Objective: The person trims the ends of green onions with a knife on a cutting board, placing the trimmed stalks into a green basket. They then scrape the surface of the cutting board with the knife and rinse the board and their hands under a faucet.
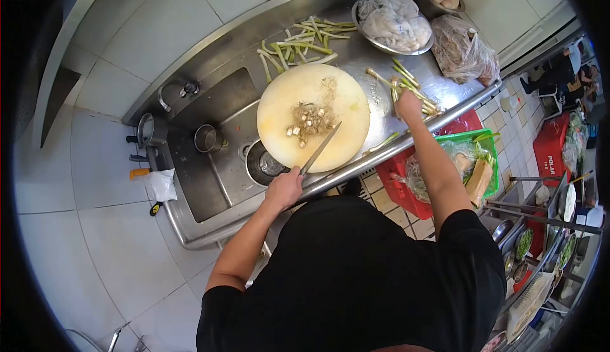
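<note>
My left hand (284,190) is closed on the handle of a long knife (322,147), whose blade lies over the right part of a round, pale cutting board (289,94). Cut root ends (312,121) with stringy roots are heaped at the board's middle. To the right of the board, my right hand (408,106) grips green onion stalks (429,106) on the steel counter. More trimmed stalks (298,46) lie behind the board. The fingertips of my right hand are partly hidden.
A sink (210,177) with a small pot (208,138) lies left. Behind are a bowl of bagged food (393,23) and another plastic bag (465,50). A green crate (494,183) stands beyond the counter's front edge. People (559,75) are far right.
</note>
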`<control>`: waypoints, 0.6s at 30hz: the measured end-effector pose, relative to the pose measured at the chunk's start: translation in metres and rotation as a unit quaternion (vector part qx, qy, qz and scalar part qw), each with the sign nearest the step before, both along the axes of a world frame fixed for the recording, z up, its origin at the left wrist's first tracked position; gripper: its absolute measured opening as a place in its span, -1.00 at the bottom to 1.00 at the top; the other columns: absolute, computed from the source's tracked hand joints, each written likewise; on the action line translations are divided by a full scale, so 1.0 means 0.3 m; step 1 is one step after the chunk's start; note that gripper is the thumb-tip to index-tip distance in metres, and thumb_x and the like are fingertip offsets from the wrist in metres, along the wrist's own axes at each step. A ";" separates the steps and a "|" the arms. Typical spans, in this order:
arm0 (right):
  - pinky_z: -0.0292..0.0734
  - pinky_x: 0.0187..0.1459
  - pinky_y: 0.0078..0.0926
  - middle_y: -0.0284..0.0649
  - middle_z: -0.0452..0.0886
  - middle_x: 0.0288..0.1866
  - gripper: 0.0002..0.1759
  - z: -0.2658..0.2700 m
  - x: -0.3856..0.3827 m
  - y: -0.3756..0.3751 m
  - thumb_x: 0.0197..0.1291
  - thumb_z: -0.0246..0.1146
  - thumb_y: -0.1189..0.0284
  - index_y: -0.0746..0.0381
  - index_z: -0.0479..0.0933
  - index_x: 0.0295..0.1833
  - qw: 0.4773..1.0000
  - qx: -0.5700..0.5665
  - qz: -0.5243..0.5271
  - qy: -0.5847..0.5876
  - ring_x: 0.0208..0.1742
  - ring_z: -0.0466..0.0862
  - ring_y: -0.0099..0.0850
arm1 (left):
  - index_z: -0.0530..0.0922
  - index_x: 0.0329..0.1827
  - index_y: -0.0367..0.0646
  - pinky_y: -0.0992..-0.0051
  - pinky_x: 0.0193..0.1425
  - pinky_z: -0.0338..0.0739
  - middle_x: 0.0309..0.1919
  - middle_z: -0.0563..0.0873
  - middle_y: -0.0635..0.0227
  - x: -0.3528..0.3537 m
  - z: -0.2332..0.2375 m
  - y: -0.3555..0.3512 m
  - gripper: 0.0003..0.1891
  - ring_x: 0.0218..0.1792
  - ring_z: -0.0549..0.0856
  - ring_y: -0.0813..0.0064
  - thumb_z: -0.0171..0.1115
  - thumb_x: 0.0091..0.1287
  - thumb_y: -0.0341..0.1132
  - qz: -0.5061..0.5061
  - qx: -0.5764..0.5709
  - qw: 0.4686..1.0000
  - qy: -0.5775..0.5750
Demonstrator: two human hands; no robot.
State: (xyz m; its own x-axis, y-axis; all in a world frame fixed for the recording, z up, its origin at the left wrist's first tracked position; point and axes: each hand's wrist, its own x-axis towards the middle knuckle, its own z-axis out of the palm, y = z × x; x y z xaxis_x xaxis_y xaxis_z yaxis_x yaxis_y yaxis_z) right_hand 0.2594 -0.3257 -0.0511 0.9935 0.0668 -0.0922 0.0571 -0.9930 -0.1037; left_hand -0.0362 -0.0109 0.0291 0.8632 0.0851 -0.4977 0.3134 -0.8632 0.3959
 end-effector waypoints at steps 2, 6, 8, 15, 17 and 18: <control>0.52 -0.05 0.07 0.07 0.67 -0.19 -0.73 0.058 -0.028 -0.017 0.29 0.06 0.34 0.29 0.48 -0.04 0.998 0.059 0.005 -0.026 -0.12 0.70 0.01 | 0.44 -0.05 -0.22 -0.09 -0.05 0.50 -0.32 0.67 -0.23 0.003 0.005 0.004 -0.73 -0.20 0.66 -0.24 -0.02 0.44 -0.18 0.002 -0.010 1.000 -0.014; 0.53 -0.18 0.08 0.21 0.63 -0.31 -0.74 0.164 -0.204 -0.040 0.33 0.02 0.32 0.32 0.43 -0.11 0.980 0.180 0.040 -0.081 -0.21 0.65 0.15 | 0.42 -0.07 -0.23 -0.10 -0.11 0.50 -0.40 0.66 -0.23 0.007 0.008 -0.003 -0.74 -0.26 0.65 -0.26 -0.03 0.45 -0.18 0.052 -0.047 0.994 -0.081; 0.52 -0.21 0.09 0.19 0.62 -0.36 -0.78 0.232 -0.352 -0.014 0.30 0.03 0.35 0.30 0.42 -0.14 0.980 0.185 0.070 -0.028 -0.27 0.64 0.17 | 0.41 -0.06 -0.22 -0.08 -0.09 0.49 -0.34 0.66 -0.21 0.018 0.009 0.000 -0.74 -0.21 0.65 -0.24 -0.02 0.45 -0.18 0.057 -0.045 0.995 -0.067; 0.55 -0.26 0.04 0.09 0.63 -0.46 -0.83 0.226 -0.655 0.042 0.14 0.13 0.37 0.26 0.48 -0.24 0.976 0.135 0.144 0.097 -0.37 0.67 0.07 | 0.38 -0.10 -0.21 -0.11 -0.19 0.48 -0.43 0.66 -0.14 0.054 0.118 -0.032 -0.77 -0.30 0.65 -0.23 -0.06 0.47 -0.19 -0.010 0.015 0.998 -0.061; 0.57 -0.27 0.02 0.08 0.63 -0.47 -0.81 0.234 -0.661 0.048 0.12 0.14 0.38 0.27 0.48 -0.24 0.979 0.110 0.134 0.110 -0.38 0.67 0.04 | 0.38 -0.10 -0.21 -0.13 -0.18 0.47 -0.43 0.67 -0.11 0.047 0.143 -0.047 -0.76 -0.31 0.65 -0.22 -0.08 0.48 -0.19 0.008 -0.032 0.986 -0.166; 0.57 -0.27 0.01 0.09 0.63 -0.47 -0.81 0.235 -0.661 0.049 0.12 0.14 0.37 0.28 0.50 -0.24 0.978 0.115 0.142 0.101 -0.38 0.68 0.03 | 0.38 -0.10 -0.21 -0.13 -0.18 0.47 -0.43 0.67 -0.11 0.040 0.137 -0.049 -0.76 -0.31 0.65 -0.22 -0.08 0.48 -0.19 0.003 -0.033 0.986 -0.163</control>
